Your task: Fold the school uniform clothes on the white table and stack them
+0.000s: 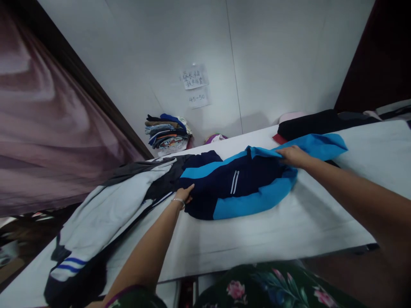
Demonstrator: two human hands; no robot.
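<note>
A navy and bright-blue jacket lies sideways across the white table, with a white-edged zip pocket facing up. My left hand, a bracelet at its wrist, is on the jacket's left end, fingers closed at the cloth and the index finger reaching over it. Near the jacket's right end, my right hand grips the blue fabric, its fingers wrapped round a fold. One blue sleeve curves along the near side; more blue cloth stretches right past my right hand.
Grey, white and black garments lie spread at the left. A stack of folded clothes stands near the wall, and dark clothing lies at the back right. Handwritten paper notes hang on the wall. A pink curtain hangs at left.
</note>
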